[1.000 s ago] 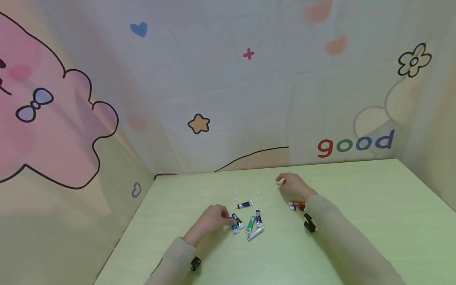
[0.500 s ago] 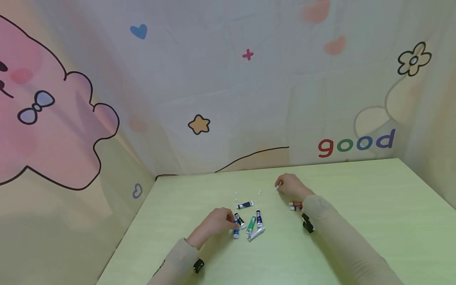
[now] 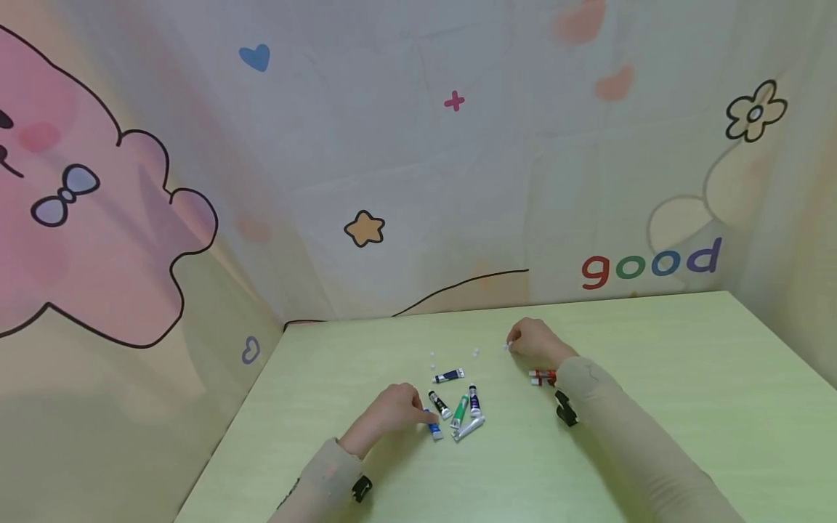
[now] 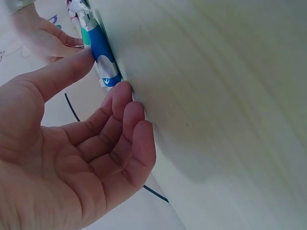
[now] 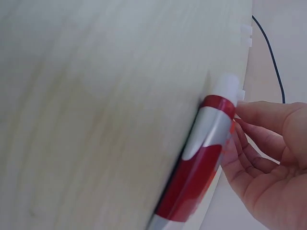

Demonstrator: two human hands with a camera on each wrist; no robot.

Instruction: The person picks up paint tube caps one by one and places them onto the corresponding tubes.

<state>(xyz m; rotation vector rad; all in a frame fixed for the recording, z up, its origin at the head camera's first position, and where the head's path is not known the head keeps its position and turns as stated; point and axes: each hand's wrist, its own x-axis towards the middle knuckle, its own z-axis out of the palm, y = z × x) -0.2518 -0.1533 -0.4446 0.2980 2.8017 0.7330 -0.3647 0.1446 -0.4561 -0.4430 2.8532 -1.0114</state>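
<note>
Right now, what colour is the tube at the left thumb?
The tube is blue and silver, clearest in the left wrist view.

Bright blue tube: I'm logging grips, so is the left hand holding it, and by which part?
The left hand seems to pinch the bright blue tube toward its far end; how firmly is unclear.

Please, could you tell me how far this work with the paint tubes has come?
Seems done: two reddish paint tubes lie side by side.
In hand: the left hand touches the blue tube; the right hand seems to pinch a small white piece.
Probably left: black tube, green tube, silver tube and two dark-blue tubes lying at mixed angles, and loose white pieces.
</note>
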